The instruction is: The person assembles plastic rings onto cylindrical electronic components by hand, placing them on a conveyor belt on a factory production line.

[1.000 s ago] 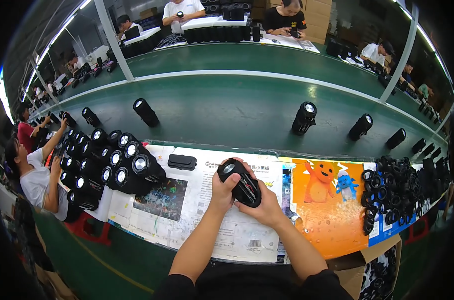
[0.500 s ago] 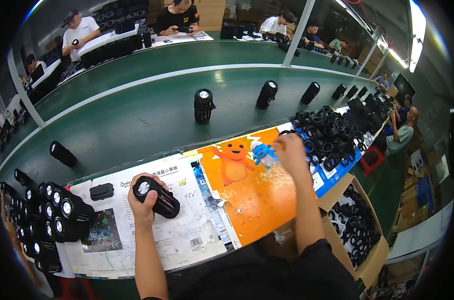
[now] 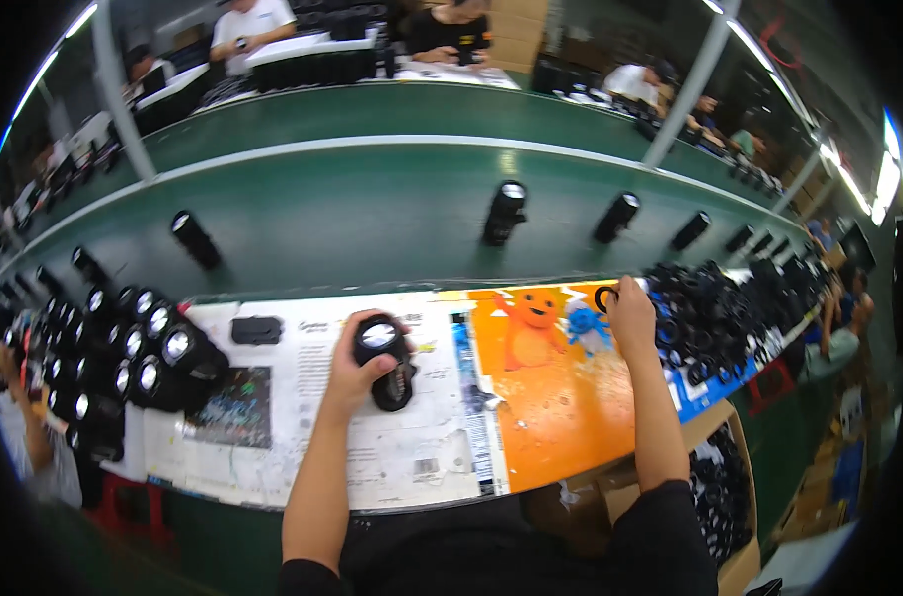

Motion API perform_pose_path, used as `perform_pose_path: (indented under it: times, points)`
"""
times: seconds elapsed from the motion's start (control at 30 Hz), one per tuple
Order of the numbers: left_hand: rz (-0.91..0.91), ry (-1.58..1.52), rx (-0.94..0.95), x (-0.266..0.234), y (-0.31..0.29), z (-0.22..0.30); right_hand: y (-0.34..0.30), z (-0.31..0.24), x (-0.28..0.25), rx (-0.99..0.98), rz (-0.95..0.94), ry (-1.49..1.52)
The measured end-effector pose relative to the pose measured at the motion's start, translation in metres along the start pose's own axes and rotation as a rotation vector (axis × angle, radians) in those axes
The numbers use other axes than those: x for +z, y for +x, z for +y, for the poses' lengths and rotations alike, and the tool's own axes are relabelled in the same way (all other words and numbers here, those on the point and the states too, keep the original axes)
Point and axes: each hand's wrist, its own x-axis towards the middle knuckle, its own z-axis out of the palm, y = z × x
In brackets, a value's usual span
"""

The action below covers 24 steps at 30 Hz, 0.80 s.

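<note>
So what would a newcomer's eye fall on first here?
Probably the bright orange sheet with cartoon figures, right of centre. Next, the silver-ended black cylinder in the left hand and the small black ring in the right hand. Similar black cylinders crowd the picture's left side.

The right hand (image 3: 633, 316) has left the black cylinder (image 3: 397, 383), which it held one second ago, and now it pinches a black ring (image 3: 599, 299). In the left hand (image 3: 350, 366), the black cylinder has turned more upright.
</note>
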Motion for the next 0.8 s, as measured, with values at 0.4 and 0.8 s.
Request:
perform_pose_path:
  times: [0.4,0.8]
  points:
    - [-0.044,0.016,-0.042,-0.002,0.002,-0.012,-0.045,-0.126,-0.021,-0.225,-0.341,0.611]
    - [-0.104,0.287,-0.031,0.007,-0.005,-0.007,0.019,-0.251,-0.086,-0.143,-0.884,1.397]
